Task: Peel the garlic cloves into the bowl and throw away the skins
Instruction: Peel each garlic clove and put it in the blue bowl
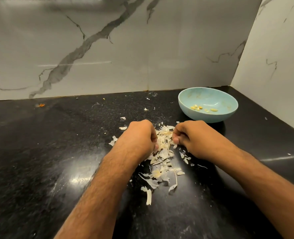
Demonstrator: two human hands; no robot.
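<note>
Left hand (141,135) and right hand (189,137) curl into papery garlic skins (161,152) — featherlight, flyaway — best scooped from underneath.

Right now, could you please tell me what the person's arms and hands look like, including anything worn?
Both forearms are bare and hairy, with no sleeves showing. The left hand and right hand wear no gloves, rings, watch or bracelets.
</note>
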